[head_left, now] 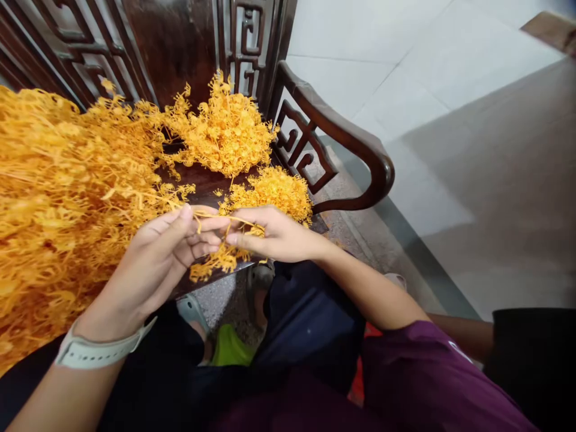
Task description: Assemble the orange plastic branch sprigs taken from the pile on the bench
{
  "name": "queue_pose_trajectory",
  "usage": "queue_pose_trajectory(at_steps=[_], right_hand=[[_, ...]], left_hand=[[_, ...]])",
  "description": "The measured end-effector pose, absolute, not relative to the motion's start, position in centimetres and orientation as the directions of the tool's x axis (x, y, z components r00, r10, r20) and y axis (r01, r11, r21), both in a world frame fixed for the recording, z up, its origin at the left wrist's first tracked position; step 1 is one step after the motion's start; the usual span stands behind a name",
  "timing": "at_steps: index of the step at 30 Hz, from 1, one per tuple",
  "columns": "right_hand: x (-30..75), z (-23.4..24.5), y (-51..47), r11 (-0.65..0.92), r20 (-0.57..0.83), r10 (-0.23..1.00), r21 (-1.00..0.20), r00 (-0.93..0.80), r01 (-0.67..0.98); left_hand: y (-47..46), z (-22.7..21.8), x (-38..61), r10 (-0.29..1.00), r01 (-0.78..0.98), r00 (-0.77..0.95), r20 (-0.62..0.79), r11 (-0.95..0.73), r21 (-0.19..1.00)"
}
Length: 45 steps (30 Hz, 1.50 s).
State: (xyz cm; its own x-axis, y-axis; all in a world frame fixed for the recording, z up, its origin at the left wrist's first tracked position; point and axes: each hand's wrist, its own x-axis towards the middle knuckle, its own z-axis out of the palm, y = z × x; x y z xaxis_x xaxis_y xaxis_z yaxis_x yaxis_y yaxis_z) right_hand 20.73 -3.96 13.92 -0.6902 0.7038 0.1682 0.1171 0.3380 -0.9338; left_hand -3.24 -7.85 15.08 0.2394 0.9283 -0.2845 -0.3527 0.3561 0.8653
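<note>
Between my hands runs a thin orange plastic flower stem (234,218) with small side branches and spidery tips. My left hand (173,243), a pale band at its wrist, pinches the stem's left part between thumb and forefinger. The fingers of my right hand (265,231) are closed on the same stem a little to the right. An orange flower cluster (220,259) hangs below the fingers. Just beyond my right hand is a small orange heap (279,192), and a larger orange pile (227,132) lies farther back on the seat.
A big mass of orange plastic sprays (54,210) fills the left side. The dark carved wooden bench (173,45) has a curved armrest (355,141) at the right. Below are sandalled feet (193,312) and a bright green object (231,345). Another person's arm (461,333) shows at right.
</note>
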Motion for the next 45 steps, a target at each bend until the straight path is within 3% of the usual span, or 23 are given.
queue_pose_trajectory(at_steps=[2, 5, 8, 10, 14, 22, 28, 31, 36, 40, 45], right_hand=[[20.4, 13.4, -3.9, 0.257, 0.143, 0.731, -0.963, -0.667, 0.075], [20.6, 12.9, -3.5, 0.109, 0.083, 0.760, -0.994, -0.645, 0.001], [20.9, 12.8, -3.2, -0.009, 0.083, 0.799, -0.989, -0.595, -0.149], [21.0, 12.9, -3.1, -0.050, 0.083, 0.833, -0.973, -0.547, -0.223], [21.0, 13.1, -3.0, -0.105, 0.039, 0.867, -0.960, -0.496, -0.259], [20.9, 12.8, -3.3, -0.121, 0.066, 0.822, -0.950, -0.566, -0.286], [21.0, 12.9, -3.3, -0.109, 0.064, 0.854, -0.948, -0.516, -0.299], [21.1, 13.1, -3.5, -0.187, -0.006, 0.867, -0.931, -0.498, -0.314], [21.0, 12.9, -3.5, -0.290, -0.190, 0.899, -0.934, -0.393, -0.211], [20.6, 12.3, -3.3, -0.273, -0.239, 0.921, -0.959, -0.308, -0.072], [20.6, 11.1, -2.6, -0.072, -0.091, 0.961, -0.994, -0.262, 0.083]], left_hand=[[-7.9, 14.9, -3.4, 0.943, -0.293, 0.224, -0.247, 0.307, 0.905], [-7.8, 14.4, -4.0, 0.975, -0.041, 0.172, -0.143, 0.152, 0.987], [-7.7, 14.0, -4.2, 0.979, 0.233, 0.197, -0.056, 0.009, 0.973], [-7.9, 13.9, -4.1, 0.958, 0.295, 0.280, -0.061, -0.026, 0.955], [-8.3, 14.0, -3.4, 0.938, 0.301, 0.343, -0.058, -0.051, 0.952], [-8.3, 13.2, -3.0, 0.951, 0.388, 0.278, 0.133, -0.238, 0.891], [-8.0, 12.6, -3.2, 0.986, 0.215, 0.110, 0.128, -0.149, 0.965], [-7.7, 11.9, -3.4, 0.984, 0.145, 0.030, 0.178, -0.181, 0.973], [-7.6, 11.6, -3.9, 0.908, 0.281, -0.102, 0.407, -0.366, 0.887], [-8.3, 12.4, -3.9, 0.867, 0.403, 0.034, 0.497, -0.467, 0.787], [-9.9, 12.4, -3.2, 0.928, 0.369, 0.095, 0.360, -0.368, 0.853]])
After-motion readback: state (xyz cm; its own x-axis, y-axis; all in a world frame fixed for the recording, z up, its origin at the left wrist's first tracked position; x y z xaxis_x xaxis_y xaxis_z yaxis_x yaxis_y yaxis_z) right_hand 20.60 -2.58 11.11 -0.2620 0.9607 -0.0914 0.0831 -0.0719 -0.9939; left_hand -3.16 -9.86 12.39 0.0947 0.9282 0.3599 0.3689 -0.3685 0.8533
